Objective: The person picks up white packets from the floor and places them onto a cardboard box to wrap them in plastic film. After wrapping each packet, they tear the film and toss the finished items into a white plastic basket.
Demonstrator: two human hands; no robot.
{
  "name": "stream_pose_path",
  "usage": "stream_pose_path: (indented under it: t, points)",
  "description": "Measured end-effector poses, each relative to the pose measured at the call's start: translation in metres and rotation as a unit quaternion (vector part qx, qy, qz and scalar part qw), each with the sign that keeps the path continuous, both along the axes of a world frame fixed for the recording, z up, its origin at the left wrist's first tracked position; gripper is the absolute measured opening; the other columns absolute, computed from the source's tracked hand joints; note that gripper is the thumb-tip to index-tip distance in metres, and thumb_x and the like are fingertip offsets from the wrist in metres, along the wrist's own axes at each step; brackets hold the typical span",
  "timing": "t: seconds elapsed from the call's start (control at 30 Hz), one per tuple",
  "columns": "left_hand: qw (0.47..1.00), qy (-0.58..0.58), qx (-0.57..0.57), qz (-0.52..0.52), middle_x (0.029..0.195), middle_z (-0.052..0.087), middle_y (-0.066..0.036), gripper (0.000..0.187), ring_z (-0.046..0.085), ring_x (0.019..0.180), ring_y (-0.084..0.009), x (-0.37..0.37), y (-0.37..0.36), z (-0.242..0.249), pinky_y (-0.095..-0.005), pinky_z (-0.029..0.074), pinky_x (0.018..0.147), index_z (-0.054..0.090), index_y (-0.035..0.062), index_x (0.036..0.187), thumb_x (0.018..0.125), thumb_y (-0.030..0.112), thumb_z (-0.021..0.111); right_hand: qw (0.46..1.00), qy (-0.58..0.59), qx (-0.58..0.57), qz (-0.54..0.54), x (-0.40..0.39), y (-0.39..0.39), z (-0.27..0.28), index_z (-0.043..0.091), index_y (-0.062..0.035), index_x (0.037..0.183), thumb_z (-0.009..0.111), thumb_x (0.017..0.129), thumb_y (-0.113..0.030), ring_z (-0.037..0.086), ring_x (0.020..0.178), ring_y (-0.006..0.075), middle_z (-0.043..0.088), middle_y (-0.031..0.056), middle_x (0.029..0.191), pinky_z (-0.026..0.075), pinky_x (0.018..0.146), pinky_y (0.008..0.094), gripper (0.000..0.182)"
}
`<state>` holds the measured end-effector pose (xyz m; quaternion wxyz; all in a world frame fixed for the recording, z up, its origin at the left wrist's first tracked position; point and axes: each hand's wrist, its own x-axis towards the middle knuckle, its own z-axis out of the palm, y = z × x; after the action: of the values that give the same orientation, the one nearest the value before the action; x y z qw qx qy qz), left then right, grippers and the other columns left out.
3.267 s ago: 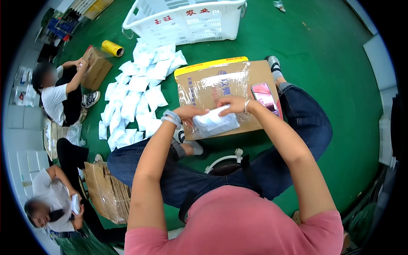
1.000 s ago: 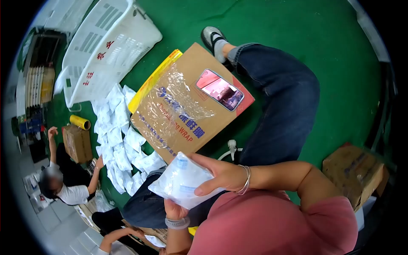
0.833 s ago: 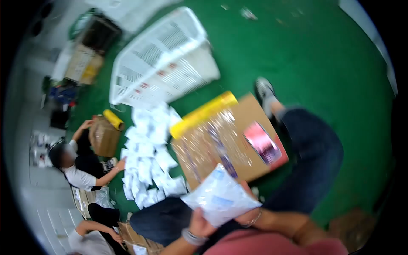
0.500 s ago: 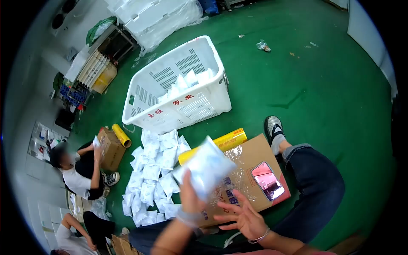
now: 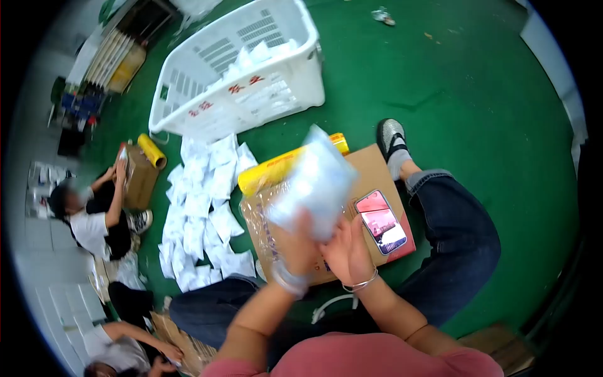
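Observation:
A white packet (image 5: 317, 179), blurred by motion, is held in my left hand (image 5: 298, 242) above a flat cardboard box (image 5: 370, 166). My right hand (image 5: 350, 251) is close beside it, at the packet's lower end, with its palm turned up and fingers extended. Whether those fingers touch the packet is hard to tell. On the box's right part lies a phone (image 5: 382, 221) with a lit screen. A yellow roll (image 5: 270, 171) lies along the box's far edge, partly behind the packet.
Many white packets (image 5: 196, 204) lie on the green floor at the left. Behind them stands a white basket (image 5: 276, 94) with more packets. Two other people (image 5: 91, 232) sit at the far left, one by a cardboard box (image 5: 139, 179) and another yellow roll (image 5: 151, 151).
The view has tilted down, so basket and box appear higher. My hands have come together, and the held packet is now more upright.

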<state>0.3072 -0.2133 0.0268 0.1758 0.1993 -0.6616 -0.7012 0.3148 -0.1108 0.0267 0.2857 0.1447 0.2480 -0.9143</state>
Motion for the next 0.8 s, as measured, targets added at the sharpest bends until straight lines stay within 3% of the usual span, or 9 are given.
stream_pose_path:
  t: [0.03,0.2,0.33,0.4,0.47,0.57,0.63,0.7,0.8]
  points:
    - [0.966,0.031,-0.254,-0.024,0.115,0.049,-0.015,0.052,0.049,0.105,-0.0260,0.027,0.012,-0.021,-0.0363,0.037,0.093,0.040,-0.0040,0.119,0.086,0.035,0.052,0.997,-0.075,0.004,-0.010,-0.004,-0.005,0.005,0.029,-0.0069,0.133,0.038,0.091,-0.045,0.046,0.115,0.0217,0.045,0.0103,0.127,0.038,0.096,0.0374,0.058]
    - [0.987,0.094,-0.127,0.038,0.114,0.049,-0.017,0.058,0.049,0.104,-0.0252,0.076,0.021,-0.034,-0.0372,0.038,0.091,0.039,-0.0053,0.120,0.082,0.033,0.060,0.999,-0.031,0.036,0.017,0.049,-0.010,-0.036,0.033,0.0002,0.129,0.041,0.089,-0.049,0.046,0.111,0.0191,0.046,0.0084,0.122,0.039,0.093,0.0319,0.063]
    - [0.988,0.098,-0.088,0.079,0.105,0.055,-0.013,0.046,0.054,0.096,-0.0195,0.059,-0.010,-0.002,-0.0329,0.043,0.084,0.045,-0.0035,0.113,0.090,0.036,0.049,0.944,0.263,0.170,0.101,0.023,-0.017,-0.003,0.024,0.0026,0.134,0.043,0.087,-0.051,0.040,0.119,0.0237,0.039,0.0131,0.130,0.032,0.098,0.0329,0.073]
    - [0.955,0.099,0.265,0.092,0.099,0.058,-0.008,0.039,0.058,0.085,-0.0141,0.006,-0.029,0.055,-0.0269,0.049,0.073,0.048,-0.0003,0.112,0.093,0.033,0.043,0.918,0.364,0.126,0.094,0.011,-0.017,0.013,0.018,0.0029,0.137,0.044,0.088,-0.047,0.034,0.125,0.0262,0.032,0.0163,0.137,0.027,0.102,0.0349,0.075]
    - [0.972,0.170,0.160,0.025,0.102,0.058,-0.008,0.040,0.058,0.088,-0.0142,-0.058,-0.075,0.064,-0.0283,0.049,0.075,0.048,0.0006,0.114,0.093,0.034,0.042,0.911,0.363,0.159,0.119,0.007,-0.012,0.025,0.020,0.0032,0.136,0.045,0.087,-0.049,0.037,0.123,0.0278,0.032,0.0189,0.137,0.030,0.100,0.0374,0.076]
    - [0.889,0.227,0.333,-0.217,0.120,0.050,-0.012,0.058,0.049,0.109,-0.0219,-0.174,-0.153,0.103,-0.0382,0.041,0.093,0.040,0.0018,0.125,0.088,0.047,0.045,0.923,0.308,0.124,0.195,0.013,0.004,-0.013,0.021,0.0014,0.136,0.041,0.093,-0.034,0.042,0.119,0.0264,0.034,0.0188,0.136,0.034,0.098,0.0365,0.059]
    - [0.981,0.039,0.180,-0.058,0.119,0.051,-0.008,0.067,0.047,0.110,-0.0212,-0.208,-0.194,0.109,-0.0390,0.037,0.094,0.042,0.0029,0.125,0.081,0.053,0.054,0.928,0.275,0.149,0.201,0.024,0.006,-0.025,0.030,0.0018,0.132,0.044,0.093,-0.028,0.050,0.111,0.0247,0.043,0.0190,0.128,0.040,0.092,0.0344,0.052]
    - [0.996,-0.026,-0.006,-0.084,0.117,0.052,-0.007,0.064,0.047,0.107,-0.0183,-0.206,-0.255,0.064,-0.0374,0.036,0.093,0.049,0.0018,0.118,0.077,0.050,0.060,0.906,0.262,0.187,0.276,0.024,0.010,-0.028,0.036,0.0032,0.128,0.049,0.091,-0.021,0.054,0.104,0.0231,0.050,0.0180,0.120,0.042,0.089,0.0319,0.046]
    - [0.893,-0.258,-0.366,-0.036,0.081,0.064,-0.010,0.039,0.060,0.073,-0.0211,-0.140,-0.346,-0.053,-0.0351,0.048,0.069,0.064,0.0030,0.086,0.078,0.040,0.059,0.882,0.243,0.301,0.269,0.016,0.015,-0.044,0.046,0.0038,0.117,0.054,0.088,-0.017,0.060,0.091,0.0192,0.060,0.0145,0.102,0.046,0.081,0.0287,0.036]
